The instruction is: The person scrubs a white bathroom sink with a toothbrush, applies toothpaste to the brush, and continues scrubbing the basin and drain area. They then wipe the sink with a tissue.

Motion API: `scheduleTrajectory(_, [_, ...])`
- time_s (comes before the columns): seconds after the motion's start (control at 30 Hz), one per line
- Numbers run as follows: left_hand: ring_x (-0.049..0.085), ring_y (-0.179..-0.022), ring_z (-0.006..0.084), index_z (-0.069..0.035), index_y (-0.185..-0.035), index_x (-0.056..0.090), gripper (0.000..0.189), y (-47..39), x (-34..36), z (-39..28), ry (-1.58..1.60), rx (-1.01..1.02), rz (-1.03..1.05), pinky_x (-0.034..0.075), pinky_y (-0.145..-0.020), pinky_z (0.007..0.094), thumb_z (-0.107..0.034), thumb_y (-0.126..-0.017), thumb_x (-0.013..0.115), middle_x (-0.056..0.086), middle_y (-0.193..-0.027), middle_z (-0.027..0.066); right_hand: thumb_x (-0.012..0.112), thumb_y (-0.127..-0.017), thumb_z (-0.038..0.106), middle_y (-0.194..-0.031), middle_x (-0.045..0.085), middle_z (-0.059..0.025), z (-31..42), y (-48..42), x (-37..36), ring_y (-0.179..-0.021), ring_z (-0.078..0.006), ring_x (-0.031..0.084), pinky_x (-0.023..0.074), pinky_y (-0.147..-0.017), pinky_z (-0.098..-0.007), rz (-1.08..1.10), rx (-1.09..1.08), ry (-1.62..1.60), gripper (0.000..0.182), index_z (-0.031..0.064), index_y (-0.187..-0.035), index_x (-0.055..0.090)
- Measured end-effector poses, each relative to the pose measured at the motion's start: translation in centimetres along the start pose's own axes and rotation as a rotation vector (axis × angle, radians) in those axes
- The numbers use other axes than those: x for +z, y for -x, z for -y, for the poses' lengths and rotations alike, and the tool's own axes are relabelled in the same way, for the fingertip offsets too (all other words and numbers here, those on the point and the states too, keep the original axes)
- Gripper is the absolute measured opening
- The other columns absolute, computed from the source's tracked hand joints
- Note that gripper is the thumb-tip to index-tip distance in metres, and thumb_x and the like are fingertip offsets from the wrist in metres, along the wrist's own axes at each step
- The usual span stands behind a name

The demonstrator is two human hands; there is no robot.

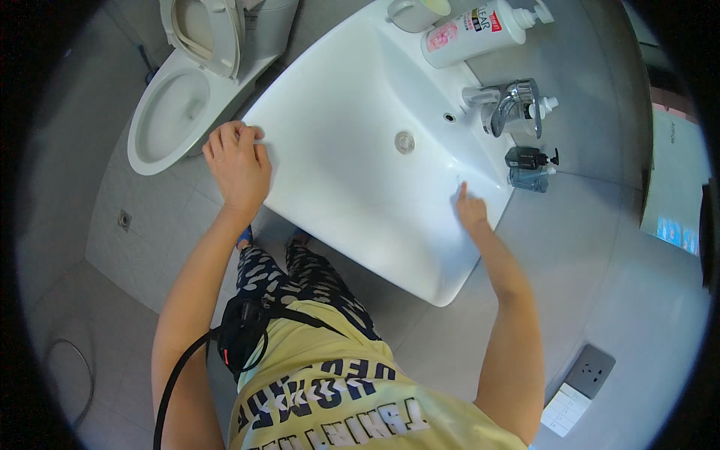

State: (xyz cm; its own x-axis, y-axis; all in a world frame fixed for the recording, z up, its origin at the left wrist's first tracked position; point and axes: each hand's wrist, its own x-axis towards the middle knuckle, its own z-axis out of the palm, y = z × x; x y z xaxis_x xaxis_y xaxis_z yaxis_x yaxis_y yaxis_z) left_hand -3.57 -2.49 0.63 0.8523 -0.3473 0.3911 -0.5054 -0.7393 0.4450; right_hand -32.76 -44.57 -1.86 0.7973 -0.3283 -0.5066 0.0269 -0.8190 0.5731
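A white ceramic washbasin lies in front of me, with its round drain near the middle. My left hand rests at the basin's left rim, fingers curled, holding nothing that I can see. Inside the basin's right part, my right hand points with its index finger at the sloping wall, the other fingers folded and nothing held. The fingertip looks to be at the surface. A chrome faucet stands on the back ledge, and a small overflow hole is below it.
On the back ledge stand a white mug, a white Clear pump bottle, a dark pump bottle and a bluish clear bottle. A toilet with raised lid is at left. A wall socket is at lower right.
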Motion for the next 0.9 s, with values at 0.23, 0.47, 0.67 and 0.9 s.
scheduleTrajectory(0.23, [0.045,-0.092,0.0239,-0.008,-0.083,0.057,0.012,-0.9,-0.3,0.8,-0.030,0.000,0.008,0.032,-0.083,0.0374,-0.003,-0.072,0.055,0.047,-0.090,0.0074,0.051,-0.075,0.006,-0.057,0.058,-0.0153,7.7,4.1,-2.5,-0.047,-0.0239,0.056,0.0468,-0.044,-0.0409,-0.052,-0.312,-0.132,0.065,-0.0174,-0.129,0.024])
scheduleTrajectory(0.47, [0.045,-0.092,0.0244,-0.008,-0.082,0.057,0.011,-1.0,-0.5,-0.3,-0.008,0.003,0.013,0.032,-0.086,0.0379,-0.003,-0.072,0.056,0.047,-0.090,0.0077,0.052,-0.075,0.009,-0.058,0.061,-0.0043,-0.7,-1.0,0.8,-0.047,-0.0166,0.059,0.0446,-0.041,-0.0315,-0.006,-0.007,0.078,0.065,-0.0176,-0.128,0.026])
scheduleTrajectory(0.67, [0.046,-0.093,0.0249,-0.008,-0.082,0.058,0.011,-0.8,-0.4,0.3,0.028,-0.035,0.005,0.032,-0.085,0.0383,-0.004,-0.071,0.056,0.048,-0.090,0.0080,0.052,-0.072,0.008,-0.055,0.059,-0.0130,8.2,3.5,-2.7,-0.045,-0.0224,0.058,0.0455,-0.043,-0.0360,-0.034,-0.241,-0.177,0.067,-0.0196,-0.126,0.026])
scheduleTrajectory(0.9, [0.046,-0.093,0.0256,-0.008,-0.082,0.058,0.011,-0.8,-0.4,0.4,0.022,0.018,-0.017,0.032,-0.085,0.0396,-0.004,-0.072,0.055,0.048,-0.090,0.0087,0.047,-0.083,0.014,-0.057,0.058,-0.0168,7.1,3.1,-6.7,-0.047,-0.0306,0.057,0.0449,-0.046,-0.0437,-0.061,0.026,-0.539,0.048,-0.0056,-0.126,0.039])
